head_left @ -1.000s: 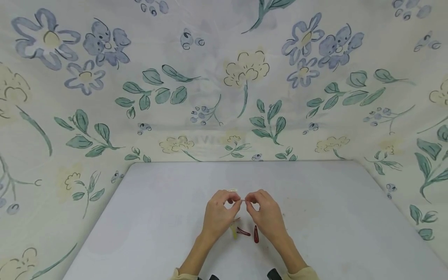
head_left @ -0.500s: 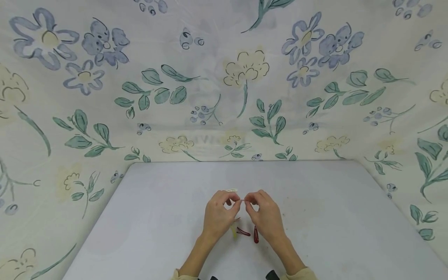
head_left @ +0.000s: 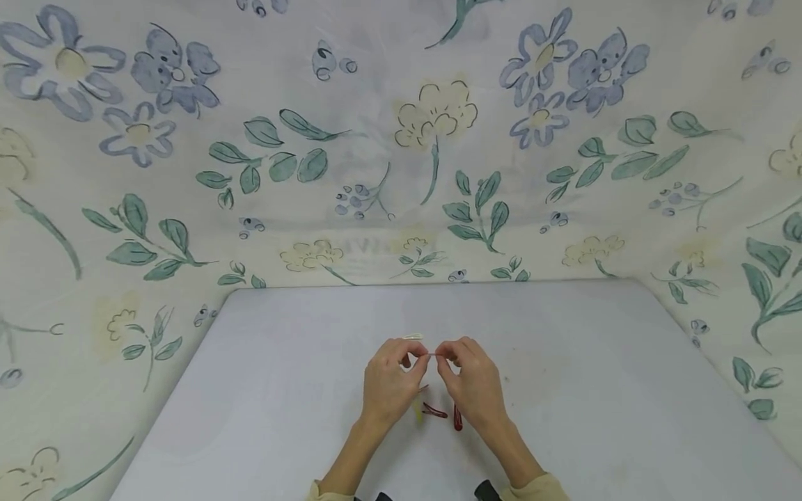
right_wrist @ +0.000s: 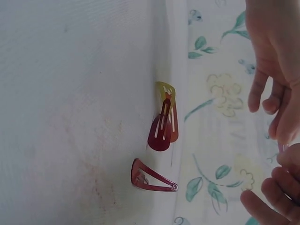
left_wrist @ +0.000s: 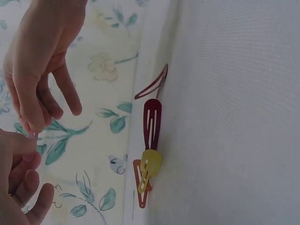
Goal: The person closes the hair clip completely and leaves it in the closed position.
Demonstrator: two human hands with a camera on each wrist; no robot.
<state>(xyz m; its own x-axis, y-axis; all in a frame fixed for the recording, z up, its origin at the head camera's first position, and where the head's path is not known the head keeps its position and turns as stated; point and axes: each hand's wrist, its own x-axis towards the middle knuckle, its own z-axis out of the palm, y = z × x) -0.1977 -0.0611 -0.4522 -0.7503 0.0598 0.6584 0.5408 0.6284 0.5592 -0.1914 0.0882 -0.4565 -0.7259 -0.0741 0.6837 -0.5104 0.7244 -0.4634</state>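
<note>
- Sliver of pink point(left_wrist: 33, 135), thin and mostly hidden by my fingertips, sits between my two hands, held up off the bench point(head_left: 282, 362); its full shape does not show.
- My left grip point(head_left: 390, 383) pinches one end of it between thumb and index finger, the other fingers curving loosely away.
- My right grip point(head_left: 473, 383) pinches the opposite end the same way, so the two sets of fingertips nearly meet, with only a short stretch of pink between them.
- Below my hands and nearer my body, clips lie on the bench in a small cluster.
- On the left of that cluster is a yellow clip point(left_wrist: 151, 160), partly behind my left hand in the head view.
- By it lies an orange clip point(right_wrist: 174, 135); from both wrists the two overlap in the line of sight, and I cannot tell whether they touch.
- Next comes a dark red clip point(left_wrist: 152, 119), slotted, its wide end pointing to my right and its narrow end towards the yellow one.
- Apart from these, near my right wrist, lies a red clip point(head_left: 458, 421), its parts splayed in the left wrist view.
- Beyond my left fingertips rests a pale clip point(head_left: 413, 337), partly covered from the head view.
- Light tan sleeves point(head_left: 537, 488) end at my forearms.
- Past the far edge of the bench rises a floral backdrop point(head_left: 351, 146) of blue blossoms, yellow flowers and green leaves.
</note>
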